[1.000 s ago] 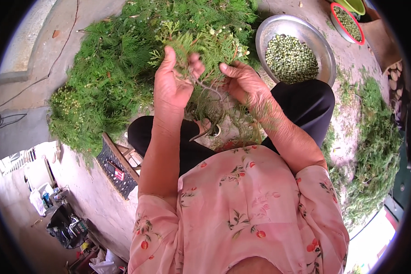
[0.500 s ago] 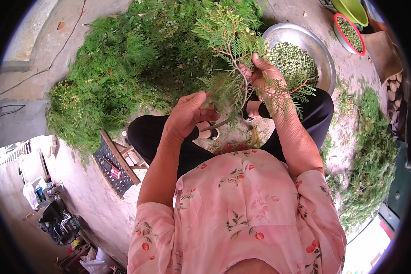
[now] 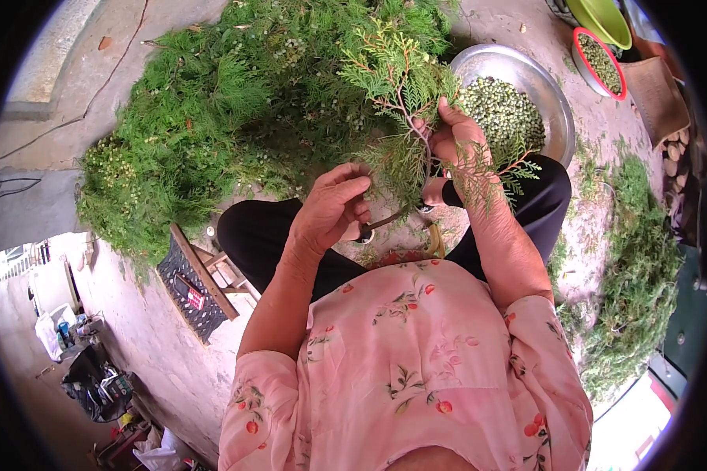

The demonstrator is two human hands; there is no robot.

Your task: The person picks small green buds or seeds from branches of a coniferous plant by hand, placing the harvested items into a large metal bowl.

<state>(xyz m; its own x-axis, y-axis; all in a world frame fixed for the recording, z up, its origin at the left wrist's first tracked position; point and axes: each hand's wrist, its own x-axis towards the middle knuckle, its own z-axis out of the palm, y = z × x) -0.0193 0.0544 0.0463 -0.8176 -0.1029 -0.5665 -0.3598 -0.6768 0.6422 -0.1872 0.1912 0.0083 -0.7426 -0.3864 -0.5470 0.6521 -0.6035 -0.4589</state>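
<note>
My right hand (image 3: 462, 140) is closed round the stem of a leafy conifer branch (image 3: 404, 98), which has flat green sprays and a bare brown stem end angling down toward my lap. Some of its sprays hang over my right wrist. My left hand (image 3: 331, 206) is beside the branch's lower left sprays, thumb and curled fingers drawn together. Whatever it may hold is hidden. Just beyond my right hand, a wide metal basin (image 3: 559, 118) contains many small pale-green cones (image 3: 501, 110).
A large heap of cut conifer branches (image 3: 212, 118) lies ahead and left. More greenery (image 3: 636, 243) is strewn at the right. A red-rimmed bowl (image 3: 580, 49) of cones and a green basin (image 3: 601, 20) stand at far right. A low stool (image 3: 200, 282) is by my left knee.
My left hand has moved slightly right and its thumb has come down closer to the fingers. The branch has shifted a little right within my right hand's grip.
</note>
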